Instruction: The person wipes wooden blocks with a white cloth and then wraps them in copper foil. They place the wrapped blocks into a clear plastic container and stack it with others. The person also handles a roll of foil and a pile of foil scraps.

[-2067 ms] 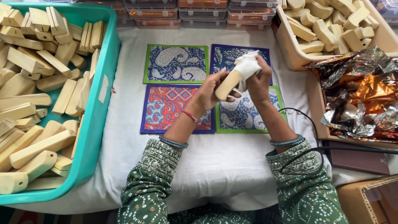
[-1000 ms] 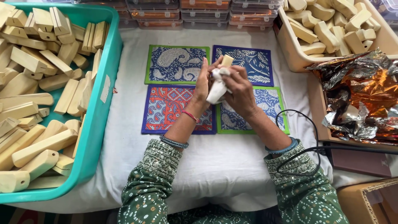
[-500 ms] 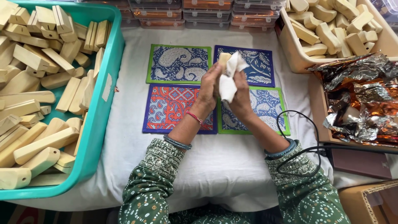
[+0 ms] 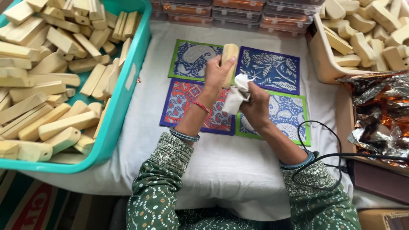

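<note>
Left hand (image 4: 216,72) grips one wooden block (image 4: 230,59) upright; right hand (image 4: 254,106) pinches a white cloth (image 4: 235,94) against it, mid-wipe, many blocks waiting in the teal tub (image 4: 123,100).

A pale, unpainted wooden block (image 4: 229,57) is showing against a white cloth (image 4: 236,97). Four printed mats are lying on a white sheet (image 4: 221,162): a green-edged blue paisley mat (image 4: 189,59), a dark blue leaf-patterned mat (image 4: 272,70), a red and blue geometric mat (image 4: 185,104) edged in purple, and a green-edged pale blue floral mat (image 4: 287,117). A teal tub (image 4: 123,98) is holding light tan wooden pieces (image 4: 47,76). The sleeves (image 4: 164,170) are showing dark green with white dots. Crumpled foil (image 4: 377,110) is glinting silver and orange.
</note>
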